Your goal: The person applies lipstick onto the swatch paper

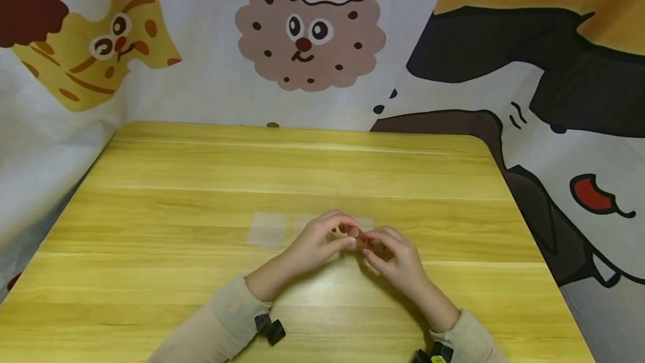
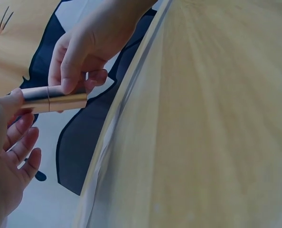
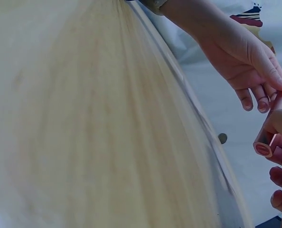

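Observation:
A shiny rose-gold lipstick tube (image 2: 60,100) is held by both hands above the middle of the table. My left hand (image 1: 318,238) pinches one end between thumb and fingers. At the other end, my right hand (image 1: 400,257) grips the tube the same way. A thin seam runs round its middle in the left wrist view, with no gap to be seen there. The lipstick (image 3: 268,135) shows a reddish round mark on its end face in the right wrist view. From the head camera, the fingers hide much of the tube.
On the wooden table (image 1: 201,290) lies a pale square sheet (image 1: 267,229), left of the hands. More pale sheet (image 1: 365,222) shows behind the hands, partly hidden by them. A white cloth (image 1: 201,94) with cartoon prints hangs beyond the table's far edge.

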`<action>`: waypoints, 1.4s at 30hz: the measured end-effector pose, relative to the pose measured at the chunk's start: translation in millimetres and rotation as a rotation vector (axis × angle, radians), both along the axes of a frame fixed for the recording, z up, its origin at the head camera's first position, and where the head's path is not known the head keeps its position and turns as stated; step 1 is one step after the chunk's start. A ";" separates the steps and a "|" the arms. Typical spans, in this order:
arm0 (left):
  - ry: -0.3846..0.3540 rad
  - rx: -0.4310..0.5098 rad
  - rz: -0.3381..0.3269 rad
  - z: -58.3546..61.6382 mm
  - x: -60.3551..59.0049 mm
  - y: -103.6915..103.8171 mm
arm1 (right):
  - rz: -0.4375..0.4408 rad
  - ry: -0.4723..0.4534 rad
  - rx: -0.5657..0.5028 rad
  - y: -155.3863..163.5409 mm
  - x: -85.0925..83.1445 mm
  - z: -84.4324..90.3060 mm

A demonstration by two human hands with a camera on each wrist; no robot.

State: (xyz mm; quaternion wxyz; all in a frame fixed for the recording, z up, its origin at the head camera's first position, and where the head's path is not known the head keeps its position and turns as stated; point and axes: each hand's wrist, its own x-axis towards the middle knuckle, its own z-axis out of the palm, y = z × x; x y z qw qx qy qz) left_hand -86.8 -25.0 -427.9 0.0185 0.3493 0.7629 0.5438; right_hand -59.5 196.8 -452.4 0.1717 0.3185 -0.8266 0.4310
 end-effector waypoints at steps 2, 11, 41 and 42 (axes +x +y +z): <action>0.006 0.001 0.005 0.0 -0.1 -0.3 | 0.001 0.001 -0.005 0.1 -0.2 0.2; 0.011 -0.011 0.028 2.0 1.0 -2.2 | -0.010 0.004 -0.025 -1.1 -0.3 3.4; 0.056 -0.029 0.012 4.7 -3.2 -11.9 | 0.001 0.034 -0.050 -3.4 -1.3 -3.1; 0.060 -0.028 0.009 4.5 -3.4 -12.2 | 0.003 0.035 -0.050 -3.5 -1.3 -3.6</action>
